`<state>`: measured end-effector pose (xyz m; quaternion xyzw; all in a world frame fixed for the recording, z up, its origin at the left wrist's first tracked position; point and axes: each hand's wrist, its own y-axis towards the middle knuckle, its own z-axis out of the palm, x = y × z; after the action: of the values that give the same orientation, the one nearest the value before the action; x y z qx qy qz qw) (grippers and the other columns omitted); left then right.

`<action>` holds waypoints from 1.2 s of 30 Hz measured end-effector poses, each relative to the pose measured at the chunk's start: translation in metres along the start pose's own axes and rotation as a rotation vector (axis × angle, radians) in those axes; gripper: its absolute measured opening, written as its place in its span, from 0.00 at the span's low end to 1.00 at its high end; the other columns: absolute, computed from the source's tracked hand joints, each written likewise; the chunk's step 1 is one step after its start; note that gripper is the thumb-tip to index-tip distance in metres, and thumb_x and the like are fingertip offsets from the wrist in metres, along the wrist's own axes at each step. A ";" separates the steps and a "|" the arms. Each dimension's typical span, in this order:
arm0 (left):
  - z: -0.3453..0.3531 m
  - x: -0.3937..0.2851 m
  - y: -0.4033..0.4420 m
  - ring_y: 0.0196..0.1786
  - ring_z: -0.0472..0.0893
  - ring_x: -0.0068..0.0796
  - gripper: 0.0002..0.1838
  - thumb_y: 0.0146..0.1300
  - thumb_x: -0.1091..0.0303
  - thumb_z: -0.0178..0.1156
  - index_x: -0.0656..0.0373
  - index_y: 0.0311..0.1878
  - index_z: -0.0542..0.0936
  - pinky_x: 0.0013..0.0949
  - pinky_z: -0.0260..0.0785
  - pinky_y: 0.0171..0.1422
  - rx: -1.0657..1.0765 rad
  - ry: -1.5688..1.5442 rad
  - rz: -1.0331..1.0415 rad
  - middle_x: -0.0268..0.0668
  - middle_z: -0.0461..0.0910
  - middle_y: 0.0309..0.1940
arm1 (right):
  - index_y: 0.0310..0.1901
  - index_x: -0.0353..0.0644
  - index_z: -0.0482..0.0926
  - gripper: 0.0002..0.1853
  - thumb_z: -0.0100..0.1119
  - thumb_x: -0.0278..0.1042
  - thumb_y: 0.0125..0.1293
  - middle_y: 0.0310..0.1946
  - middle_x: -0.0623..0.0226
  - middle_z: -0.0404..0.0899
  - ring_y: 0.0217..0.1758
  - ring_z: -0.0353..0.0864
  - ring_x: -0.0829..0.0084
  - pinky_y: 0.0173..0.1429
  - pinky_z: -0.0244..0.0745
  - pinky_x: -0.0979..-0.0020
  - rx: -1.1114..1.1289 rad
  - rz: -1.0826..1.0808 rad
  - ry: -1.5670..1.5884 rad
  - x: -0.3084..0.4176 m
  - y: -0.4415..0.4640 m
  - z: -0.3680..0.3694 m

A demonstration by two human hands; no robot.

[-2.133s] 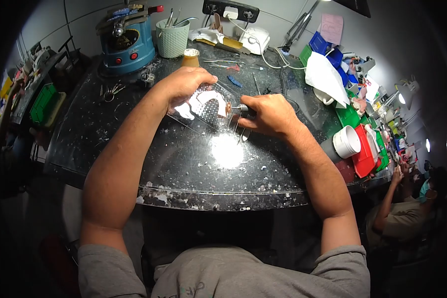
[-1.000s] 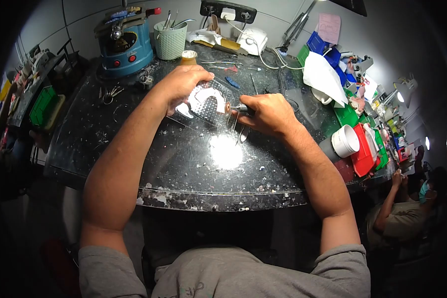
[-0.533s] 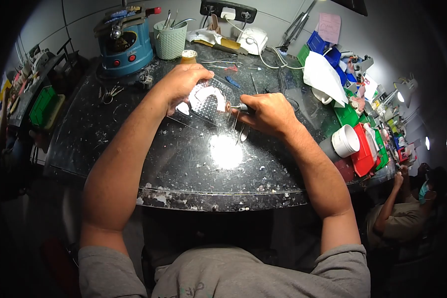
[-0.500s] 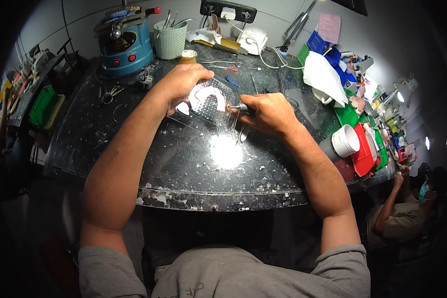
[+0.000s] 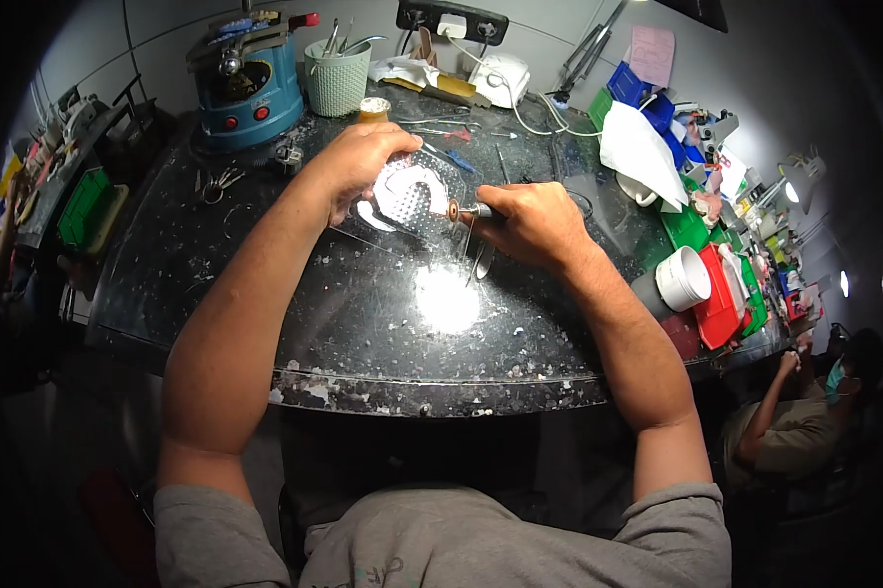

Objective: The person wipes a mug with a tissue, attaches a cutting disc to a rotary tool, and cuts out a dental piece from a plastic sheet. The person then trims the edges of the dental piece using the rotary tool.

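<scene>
Above the dark, speckled table (image 5: 383,367), my left hand (image 5: 363,162) grips a clear perforated plate (image 5: 412,206) at its left side. A white horseshoe-shaped piece (image 5: 398,180) lies within the plate's outline. Below my left fingers shows a smaller white curved piece (image 5: 374,218); how it is held is hidden. My right hand (image 5: 532,221) is closed round a metal rotary handpiece (image 5: 480,210). Its round brown tip (image 5: 453,210) is at the plate's right side, beside one end of the white horseshoe; contact cannot be made out.
A blue machine (image 5: 249,93), a green woven cup of tools (image 5: 338,78) and a small jar (image 5: 374,110) stand at the back. To the right are a white cup (image 5: 684,278), a red bin (image 5: 721,299) and a seated person (image 5: 789,421) in a mask.
The plate and my left hand have shifted and tilted slightly. More of the smaller white piece shows than half a second ago. My right hand keeps its hold on the handpiece.
</scene>
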<state>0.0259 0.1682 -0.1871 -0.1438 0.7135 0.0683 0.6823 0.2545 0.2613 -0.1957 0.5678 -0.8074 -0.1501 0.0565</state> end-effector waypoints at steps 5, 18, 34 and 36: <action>0.003 -0.003 -0.004 0.15 0.68 0.10 0.10 0.71 0.62 0.58 0.57 0.37 0.79 0.19 0.54 0.13 -0.002 -0.012 0.000 0.28 0.77 0.25 | 0.32 0.46 0.75 0.17 0.65 0.51 0.65 0.23 0.60 0.82 0.30 0.85 0.51 0.34 0.80 0.52 0.001 0.010 -0.004 0.000 0.000 0.001; 0.002 -0.002 -0.002 0.15 0.68 0.09 0.10 0.71 0.62 0.58 0.58 0.38 0.79 0.19 0.54 0.13 -0.012 -0.007 0.022 0.28 0.78 0.25 | 0.32 0.45 0.75 0.21 0.62 0.56 0.68 0.23 0.60 0.81 0.30 0.85 0.51 0.34 0.80 0.52 -0.022 0.044 -0.018 -0.001 0.001 0.003; 0.004 -0.002 -0.004 0.16 0.69 0.09 0.10 0.71 0.62 0.58 0.59 0.40 0.80 0.18 0.55 0.14 -0.027 -0.020 0.027 0.28 0.78 0.26 | 0.33 0.45 0.75 0.19 0.64 0.53 0.65 0.24 0.60 0.82 0.30 0.85 0.51 0.34 0.80 0.51 0.014 0.042 -0.033 -0.003 0.001 0.003; 0.005 -0.002 -0.004 0.16 0.69 0.10 0.10 0.71 0.62 0.58 0.59 0.40 0.80 0.19 0.54 0.14 -0.029 -0.022 0.028 0.28 0.78 0.26 | 0.33 0.45 0.75 0.18 0.64 0.53 0.65 0.24 0.60 0.82 0.30 0.85 0.51 0.34 0.80 0.51 0.003 0.035 -0.031 -0.002 0.001 0.003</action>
<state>0.0317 0.1658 -0.1845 -0.1429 0.7067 0.0897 0.6871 0.2533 0.2642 -0.1983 0.5513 -0.8181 -0.1569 0.0456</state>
